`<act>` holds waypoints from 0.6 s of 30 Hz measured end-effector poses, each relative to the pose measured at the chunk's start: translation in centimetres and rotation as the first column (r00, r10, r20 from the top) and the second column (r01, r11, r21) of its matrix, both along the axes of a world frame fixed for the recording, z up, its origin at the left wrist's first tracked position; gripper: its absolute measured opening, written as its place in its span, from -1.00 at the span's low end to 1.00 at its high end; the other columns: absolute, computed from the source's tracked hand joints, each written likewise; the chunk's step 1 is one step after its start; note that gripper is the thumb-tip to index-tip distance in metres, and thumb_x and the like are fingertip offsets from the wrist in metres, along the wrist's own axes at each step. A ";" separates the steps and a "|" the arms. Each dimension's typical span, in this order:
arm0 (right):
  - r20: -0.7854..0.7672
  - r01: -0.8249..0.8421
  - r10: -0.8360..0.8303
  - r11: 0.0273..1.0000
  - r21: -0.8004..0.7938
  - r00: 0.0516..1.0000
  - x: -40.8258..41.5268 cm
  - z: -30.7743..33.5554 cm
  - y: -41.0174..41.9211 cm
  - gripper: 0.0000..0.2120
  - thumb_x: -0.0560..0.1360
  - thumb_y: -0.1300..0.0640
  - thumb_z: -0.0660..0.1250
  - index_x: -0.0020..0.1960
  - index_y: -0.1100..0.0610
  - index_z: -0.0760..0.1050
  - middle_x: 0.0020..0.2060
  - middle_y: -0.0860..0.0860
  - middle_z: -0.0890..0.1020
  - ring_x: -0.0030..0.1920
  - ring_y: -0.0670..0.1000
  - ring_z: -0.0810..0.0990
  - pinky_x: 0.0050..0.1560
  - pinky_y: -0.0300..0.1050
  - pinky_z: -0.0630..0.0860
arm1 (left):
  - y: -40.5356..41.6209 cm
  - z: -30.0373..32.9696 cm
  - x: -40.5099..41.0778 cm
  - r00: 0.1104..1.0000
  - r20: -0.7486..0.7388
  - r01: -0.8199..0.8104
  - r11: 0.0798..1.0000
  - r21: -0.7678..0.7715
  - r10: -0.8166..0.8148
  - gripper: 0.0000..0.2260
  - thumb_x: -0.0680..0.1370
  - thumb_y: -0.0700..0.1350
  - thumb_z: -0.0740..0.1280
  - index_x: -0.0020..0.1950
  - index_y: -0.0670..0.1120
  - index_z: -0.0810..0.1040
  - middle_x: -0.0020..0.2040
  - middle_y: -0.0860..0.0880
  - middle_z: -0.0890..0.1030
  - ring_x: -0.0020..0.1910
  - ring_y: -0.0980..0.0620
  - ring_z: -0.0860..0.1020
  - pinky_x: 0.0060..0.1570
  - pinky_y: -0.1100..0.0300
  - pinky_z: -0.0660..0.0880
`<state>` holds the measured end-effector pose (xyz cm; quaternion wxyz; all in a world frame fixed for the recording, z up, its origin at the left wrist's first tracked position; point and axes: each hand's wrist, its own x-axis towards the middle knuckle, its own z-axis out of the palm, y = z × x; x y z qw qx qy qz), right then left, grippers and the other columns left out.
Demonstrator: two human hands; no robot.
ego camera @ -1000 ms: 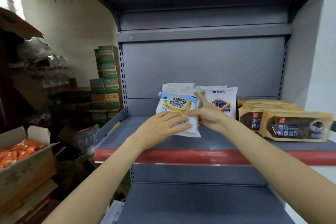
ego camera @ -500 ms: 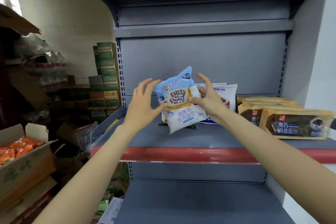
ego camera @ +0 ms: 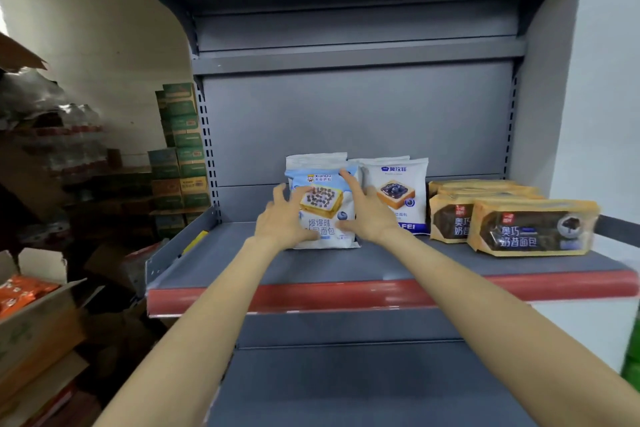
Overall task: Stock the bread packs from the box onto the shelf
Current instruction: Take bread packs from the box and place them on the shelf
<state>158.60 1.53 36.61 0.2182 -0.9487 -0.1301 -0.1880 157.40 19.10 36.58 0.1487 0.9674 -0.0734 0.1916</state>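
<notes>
- While the blue-and-white bread pack point(ego camera: 323, 210) stands upright on the grey shelf point(ego camera: 242, 253), I have a hand at each side of it: my left hand point(ego camera: 282, 218) at its left edge, my right hand point(ego camera: 369, 217) at its right.
- My fingers on both hands are spread and fairly straight, laid against the pack's face and edges instead of curled round it; this is steadying, not gripping.
- The pack stands in front of another white pack point(ego camera: 315, 159), just beside the blueberry pack point(ego camera: 398, 194) on its right, with the brown-and-yellow packs point(ego camera: 530, 229) further right.
- I judge it light and soft: puffed film over sliced bread, so it will give under pressure and crush if I squeeze the middle.
- The film looks glossy, likely slippery, so flat palms could slide.
- The best hold, I think, is at the two side edges or the crimped top seam, with light pressure.
- Standing on a narrow base, it may tip forward once I let go.
- The cardboard box point(ego camera: 31, 319) with orange packs sits low to my left.
</notes>
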 end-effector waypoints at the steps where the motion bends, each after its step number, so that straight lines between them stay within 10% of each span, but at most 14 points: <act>1: 0.043 -0.005 0.004 1.000 0.021 0.999 -0.8 0.0 -0.4 -0.16 0.45 0.02 0.39 0.51 -0.17 -0.10 0.34 0.19 0.26 0.22 0.21 0.43 0.02 0.05 0.49 | 0.0 0.2 -0.7 1.000 0.029 -0.002 1.000 -0.031 0.003 -0.29 0.40 0.11 0.45 0.46 0.14 0.17 0.50 -0.05 0.06 0.36 -0.17 0.32 0.18 -0.03 0.39; 8: 0.472 -0.215 0.116 0.963 0.161 0.874 -11.7 -4.4 -4.7 -0.76 0.51 0.10 0.29 0.17 0.08 0.53 0.10 0.02 0.54 0.17 0.03 0.47 0.14 -0.33 0.26 | -0.6 -2.0 -10.1 0.888 0.448 0.215 0.952 -0.217 -0.099 -0.76 0.50 0.09 0.24 0.12 0.10 0.53 -0.02 0.21 0.59 0.06 0.07 0.54 -0.02 0.07 0.48; 11: 0.562 -0.240 0.134 0.964 0.118 0.816 -17.4 -8.9 -6.5 -0.81 0.54 0.13 0.24 0.07 0.12 0.58 -0.04 -0.01 0.63 0.00 0.01 0.53 0.11 -0.19 0.40 | -1.9 -5.7 -14.8 0.809 0.572 0.344 0.897 -0.276 -0.134 -0.81 0.53 0.03 0.24 -0.01 0.00 0.60 -0.22 0.20 0.60 -0.18 0.10 0.59 -0.14 0.08 0.52; 14: 0.385 -0.213 0.197 0.977 -0.001 0.902 -21.9 -14.9 -8.9 -0.77 0.55 0.08 0.18 0.06 0.08 0.59 -0.11 -0.05 0.67 -0.10 -0.02 0.60 -0.06 -0.08 0.53 | -2.8 -11.7 -18.4 0.760 0.617 0.413 0.885 -0.215 -0.205 -0.77 0.58 -0.07 0.21 -0.14 -0.09 0.63 -0.42 0.09 0.58 -0.44 0.08 0.56 -0.42 0.07 0.50; 18: -0.237 -0.241 0.210 0.964 -0.109 0.949 -26.3 -23.1 -12.7 -0.79 0.56 0.03 0.23 0.18 -0.05 0.51 -0.11 -0.10 0.67 -0.18 -0.02 0.65 -0.28 -0.11 0.53 | -4.0 -20.8 -22.4 0.872 0.409 0.367 0.911 -0.186 -0.268 -0.75 0.57 -0.04 0.21 -0.16 -0.07 0.63 -0.44 0.08 0.57 -0.48 0.09 0.54 -0.50 0.08 0.46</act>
